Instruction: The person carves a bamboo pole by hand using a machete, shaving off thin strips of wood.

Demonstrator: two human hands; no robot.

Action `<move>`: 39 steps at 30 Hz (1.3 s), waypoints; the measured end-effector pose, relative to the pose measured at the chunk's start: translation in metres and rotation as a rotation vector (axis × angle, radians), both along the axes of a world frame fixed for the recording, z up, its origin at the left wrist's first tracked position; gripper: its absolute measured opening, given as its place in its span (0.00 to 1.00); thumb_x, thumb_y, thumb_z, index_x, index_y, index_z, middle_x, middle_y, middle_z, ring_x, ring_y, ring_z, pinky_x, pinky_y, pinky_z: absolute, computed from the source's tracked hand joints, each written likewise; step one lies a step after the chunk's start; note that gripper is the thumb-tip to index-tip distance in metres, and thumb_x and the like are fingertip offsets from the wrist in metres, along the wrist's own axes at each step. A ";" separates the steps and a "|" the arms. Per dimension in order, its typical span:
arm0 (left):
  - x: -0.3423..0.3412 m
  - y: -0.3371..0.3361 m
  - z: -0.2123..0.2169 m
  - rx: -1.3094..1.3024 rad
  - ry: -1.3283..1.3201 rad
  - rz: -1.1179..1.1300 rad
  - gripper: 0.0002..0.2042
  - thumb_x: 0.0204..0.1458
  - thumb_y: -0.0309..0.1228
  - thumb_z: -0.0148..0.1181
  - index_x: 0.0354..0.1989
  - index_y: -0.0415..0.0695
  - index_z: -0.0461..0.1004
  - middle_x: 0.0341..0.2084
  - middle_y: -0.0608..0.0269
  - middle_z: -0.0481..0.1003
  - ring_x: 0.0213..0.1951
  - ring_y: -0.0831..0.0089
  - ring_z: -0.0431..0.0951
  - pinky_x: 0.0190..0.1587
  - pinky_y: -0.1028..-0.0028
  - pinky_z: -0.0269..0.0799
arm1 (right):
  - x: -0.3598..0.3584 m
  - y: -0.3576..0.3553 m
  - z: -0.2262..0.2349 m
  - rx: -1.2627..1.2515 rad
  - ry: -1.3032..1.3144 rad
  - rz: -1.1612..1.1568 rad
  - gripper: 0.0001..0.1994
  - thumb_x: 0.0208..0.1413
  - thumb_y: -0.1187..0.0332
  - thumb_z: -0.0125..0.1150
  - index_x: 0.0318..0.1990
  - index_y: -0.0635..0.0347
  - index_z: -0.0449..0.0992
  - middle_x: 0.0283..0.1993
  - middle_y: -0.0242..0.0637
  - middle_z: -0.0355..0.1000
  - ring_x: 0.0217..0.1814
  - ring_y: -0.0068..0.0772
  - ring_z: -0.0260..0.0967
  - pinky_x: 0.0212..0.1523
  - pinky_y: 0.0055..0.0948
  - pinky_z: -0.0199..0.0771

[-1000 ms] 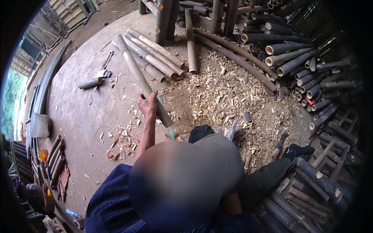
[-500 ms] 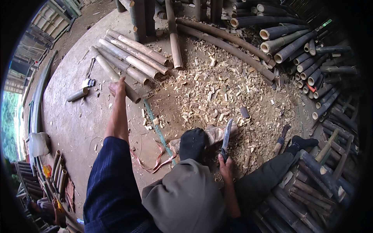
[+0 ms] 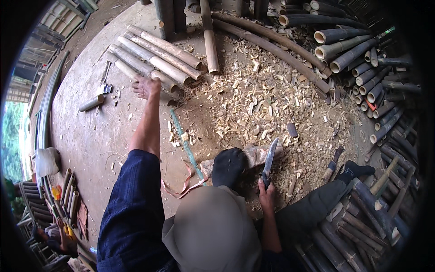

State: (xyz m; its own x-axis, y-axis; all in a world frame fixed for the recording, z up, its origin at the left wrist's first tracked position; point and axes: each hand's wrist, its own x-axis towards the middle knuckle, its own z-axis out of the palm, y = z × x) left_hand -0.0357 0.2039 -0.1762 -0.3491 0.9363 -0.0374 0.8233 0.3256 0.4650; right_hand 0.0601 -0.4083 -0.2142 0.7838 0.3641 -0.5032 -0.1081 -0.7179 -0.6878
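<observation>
My left hand (image 3: 146, 86) reaches far forward, fingers apart, and touches the near end of a row of pale cut bamboo pieces (image 3: 154, 59) lying side by side on the floor. My right hand (image 3: 267, 196) is low by my knee and grips the handle of a long knife (image 3: 270, 156), blade pointing up and away. The blade lies against a rough wooden block (image 3: 259, 154). My foot in a black sock (image 3: 229, 165) rests just left of that block.
Bamboo chips (image 3: 258, 99) cover the floor ahead. Dark bamboo poles are stacked at the right (image 3: 362, 68) and lower right (image 3: 362, 217). A short cylinder (image 3: 92, 103) and a metal tool (image 3: 105, 86) lie left of the row. A green strip (image 3: 186, 145) lies by my arm. Another person (image 3: 50, 231) sits at the lower left.
A second ago my left hand held one pale bamboo piece near me. It carried the piece forward to the row and let go. My right hand with the knife has come into view.
</observation>
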 end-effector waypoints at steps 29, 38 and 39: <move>-0.007 -0.224 0.014 -0.149 -1.333 -0.536 0.38 0.37 0.22 0.70 0.63 0.34 0.62 0.47 0.50 0.75 0.47 0.63 0.78 0.53 0.62 0.76 | 0.001 0.004 0.003 -0.001 -0.025 0.026 0.23 0.61 0.48 0.62 0.33 0.64 0.73 0.23 0.36 0.72 0.25 0.32 0.71 0.30 0.36 0.70; 0.026 -0.270 0.032 -0.280 -1.306 -0.505 0.27 0.33 0.24 0.60 0.49 0.33 0.72 0.35 0.59 0.74 0.36 0.69 0.76 0.34 0.71 0.73 | 0.001 -0.003 -0.010 0.012 0.016 0.001 0.29 0.60 0.42 0.60 0.38 0.66 0.73 0.27 0.44 0.73 0.30 0.44 0.74 0.34 0.42 0.71; 0.034 -0.262 0.023 -0.260 -1.247 -0.555 0.25 0.34 0.25 0.60 0.47 0.32 0.72 0.35 0.58 0.74 0.34 0.69 0.76 0.31 0.71 0.72 | 0.002 -0.006 -0.015 -0.024 -0.027 0.014 0.28 0.60 0.42 0.61 0.37 0.65 0.73 0.26 0.43 0.73 0.29 0.42 0.74 0.33 0.41 0.71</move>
State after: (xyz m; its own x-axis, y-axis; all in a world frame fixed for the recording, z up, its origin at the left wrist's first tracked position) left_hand -0.0021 -0.0579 -0.1536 0.4547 0.8582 -0.2382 -0.0374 0.2856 0.9576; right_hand 0.0622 -0.4145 -0.2290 0.7918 0.3637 -0.4907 -0.0795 -0.7353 -0.6731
